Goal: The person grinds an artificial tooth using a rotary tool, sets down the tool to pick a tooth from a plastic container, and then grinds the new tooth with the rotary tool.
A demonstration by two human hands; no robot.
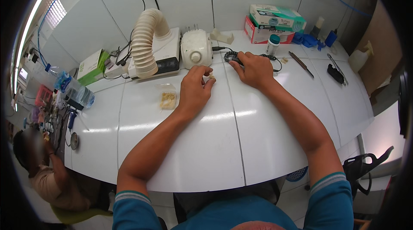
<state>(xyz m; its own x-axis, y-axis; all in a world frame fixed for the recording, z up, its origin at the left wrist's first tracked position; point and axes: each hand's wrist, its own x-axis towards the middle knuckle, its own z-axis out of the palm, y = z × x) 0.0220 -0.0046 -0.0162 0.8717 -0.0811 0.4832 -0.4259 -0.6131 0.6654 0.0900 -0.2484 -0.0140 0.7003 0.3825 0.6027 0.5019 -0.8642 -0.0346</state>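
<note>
My left hand (194, 89) is closed in a pinch around a small cream-coloured piece (211, 76), just in front of a white control box with a round knob (196, 49). To its right, my right hand (255, 70) grips a dark corded handpiece, mostly hidden by the fingers. A black coiled cord (231, 55) shows beside those fingers. Left of my left wrist lies a clear plastic bag (167, 100) of small yellowish pieces.
A white machine with a ribbed hose (144, 45) stands behind the bag. Glove boxes (275, 21), a green-lidded jar (273, 44), a knife-like tool (301, 64) and tweezers (338, 70) are at the right. Water bottles (79, 92) stand far left, near a seated person (51, 174).
</note>
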